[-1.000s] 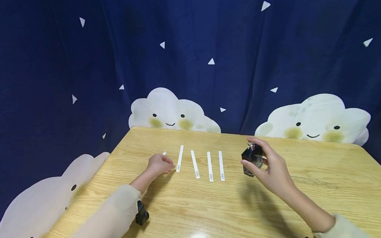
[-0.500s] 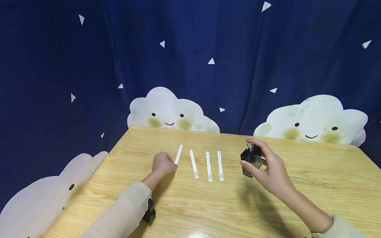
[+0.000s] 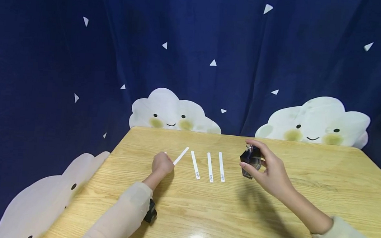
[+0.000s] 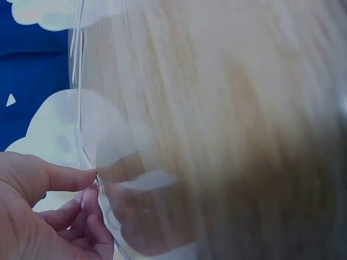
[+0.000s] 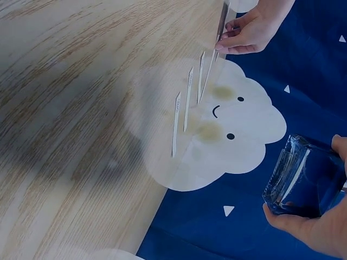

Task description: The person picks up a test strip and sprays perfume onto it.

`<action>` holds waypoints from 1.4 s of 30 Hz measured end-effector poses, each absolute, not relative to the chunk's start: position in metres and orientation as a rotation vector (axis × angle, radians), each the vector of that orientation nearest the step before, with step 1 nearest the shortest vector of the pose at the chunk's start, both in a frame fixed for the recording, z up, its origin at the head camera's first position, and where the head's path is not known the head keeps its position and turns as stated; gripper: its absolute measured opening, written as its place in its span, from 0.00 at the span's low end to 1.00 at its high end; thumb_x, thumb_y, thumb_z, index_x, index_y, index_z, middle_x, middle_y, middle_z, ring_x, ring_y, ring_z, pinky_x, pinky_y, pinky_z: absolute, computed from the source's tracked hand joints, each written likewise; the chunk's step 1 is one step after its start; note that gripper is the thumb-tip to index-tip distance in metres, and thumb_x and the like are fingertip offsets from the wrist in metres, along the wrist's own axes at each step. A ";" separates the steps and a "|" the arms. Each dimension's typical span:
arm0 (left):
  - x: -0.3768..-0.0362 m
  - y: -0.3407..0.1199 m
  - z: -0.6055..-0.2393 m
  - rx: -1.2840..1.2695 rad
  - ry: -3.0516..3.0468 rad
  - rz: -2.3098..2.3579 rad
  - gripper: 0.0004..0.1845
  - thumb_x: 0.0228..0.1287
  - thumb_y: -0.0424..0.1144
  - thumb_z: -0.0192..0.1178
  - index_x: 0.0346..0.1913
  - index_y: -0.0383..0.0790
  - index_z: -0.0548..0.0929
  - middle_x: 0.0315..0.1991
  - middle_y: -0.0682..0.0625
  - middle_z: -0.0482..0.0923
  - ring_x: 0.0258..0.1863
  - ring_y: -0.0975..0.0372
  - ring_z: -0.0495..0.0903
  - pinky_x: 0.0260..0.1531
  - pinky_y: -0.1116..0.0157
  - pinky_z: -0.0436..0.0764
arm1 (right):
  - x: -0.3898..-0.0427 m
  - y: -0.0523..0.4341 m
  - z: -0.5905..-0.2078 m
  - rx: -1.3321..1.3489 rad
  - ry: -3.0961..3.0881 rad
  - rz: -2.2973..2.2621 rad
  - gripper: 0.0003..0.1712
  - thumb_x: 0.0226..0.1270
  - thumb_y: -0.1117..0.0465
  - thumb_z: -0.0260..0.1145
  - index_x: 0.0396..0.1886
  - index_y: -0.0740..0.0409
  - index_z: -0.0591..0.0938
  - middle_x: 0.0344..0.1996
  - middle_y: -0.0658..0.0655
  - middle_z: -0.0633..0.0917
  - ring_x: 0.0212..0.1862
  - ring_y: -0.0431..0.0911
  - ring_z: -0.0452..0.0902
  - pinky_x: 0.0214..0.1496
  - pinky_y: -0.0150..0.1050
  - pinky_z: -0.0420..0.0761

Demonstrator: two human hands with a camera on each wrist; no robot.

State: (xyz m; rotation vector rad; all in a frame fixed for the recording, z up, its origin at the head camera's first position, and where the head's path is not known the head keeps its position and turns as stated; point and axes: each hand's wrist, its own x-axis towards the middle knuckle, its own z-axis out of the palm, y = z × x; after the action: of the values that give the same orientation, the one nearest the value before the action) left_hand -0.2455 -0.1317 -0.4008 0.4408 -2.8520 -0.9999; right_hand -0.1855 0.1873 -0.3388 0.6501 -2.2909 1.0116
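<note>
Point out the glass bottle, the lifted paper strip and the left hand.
glass bottle (image 3: 250, 161), head view, middle of its dark body.
lifted paper strip (image 3: 181, 156), head view, middle of its length.
left hand (image 3: 161, 164), head view, back of the hand.

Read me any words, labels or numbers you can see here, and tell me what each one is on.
Nothing can be read.
Paper strips: each has a small grey printed mark near one end, too small and blurred.
Dark glass bottle in the right hand: no label visible.

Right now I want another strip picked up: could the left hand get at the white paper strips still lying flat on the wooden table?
Probably not yet: the left hand already pinches one white strip.
</note>
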 end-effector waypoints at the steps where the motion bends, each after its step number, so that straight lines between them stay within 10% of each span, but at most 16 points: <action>1: -0.246 -0.131 -0.401 0.448 -2.852 -0.999 0.06 0.51 0.26 0.59 0.22 0.36 0.83 0.23 0.45 0.82 0.16 0.62 0.71 0.11 0.73 0.67 | -0.185 0.187 -0.339 0.650 -2.291 1.012 0.38 0.50 0.67 0.76 0.63 0.52 0.73 0.56 0.57 0.81 0.49 0.22 0.70 0.42 0.25 0.86; 7: -0.245 -0.130 -0.403 0.451 -2.874 -0.965 0.04 0.52 0.26 0.59 0.25 0.36 0.83 0.24 0.46 0.82 0.18 0.62 0.72 0.13 0.73 0.68 | -0.184 0.189 -0.341 0.647 -2.298 1.010 0.37 0.51 0.66 0.76 0.63 0.53 0.73 0.56 0.57 0.81 0.50 0.21 0.70 0.42 0.44 0.88; 20: -0.246 -0.124 -0.401 0.472 -2.912 -0.922 0.08 0.53 0.25 0.56 0.21 0.37 0.80 0.18 0.49 0.74 0.14 0.63 0.66 0.08 0.74 0.63 | -0.183 0.190 -0.343 0.641 -2.307 1.010 0.37 0.51 0.65 0.76 0.63 0.51 0.73 0.56 0.56 0.81 0.50 0.22 0.70 0.43 0.29 0.87; 28: -0.247 -0.125 -0.398 0.467 -2.934 -0.908 0.10 0.51 0.24 0.55 0.18 0.39 0.77 0.14 0.53 0.67 0.13 0.64 0.62 0.08 0.73 0.60 | -0.183 0.190 -0.342 0.643 -2.309 1.022 0.37 0.51 0.66 0.76 0.63 0.52 0.73 0.57 0.58 0.80 0.50 0.22 0.70 0.43 0.45 0.88; 42: -0.248 -0.123 -0.400 0.506 -2.935 -0.873 0.15 0.52 0.27 0.58 0.13 0.42 0.69 0.15 0.52 0.67 0.14 0.62 0.63 0.09 0.71 0.61 | -0.184 0.192 -0.343 0.647 -2.311 1.018 0.37 0.52 0.65 0.75 0.63 0.51 0.73 0.58 0.56 0.80 0.51 0.23 0.71 0.43 0.45 0.88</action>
State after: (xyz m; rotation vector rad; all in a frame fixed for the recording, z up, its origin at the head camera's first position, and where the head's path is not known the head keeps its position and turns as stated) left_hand -0.2478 -0.1231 -0.3998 0.5062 -2.9354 -0.8725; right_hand -0.1844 0.1918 -0.3435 0.6474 -2.3110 1.0179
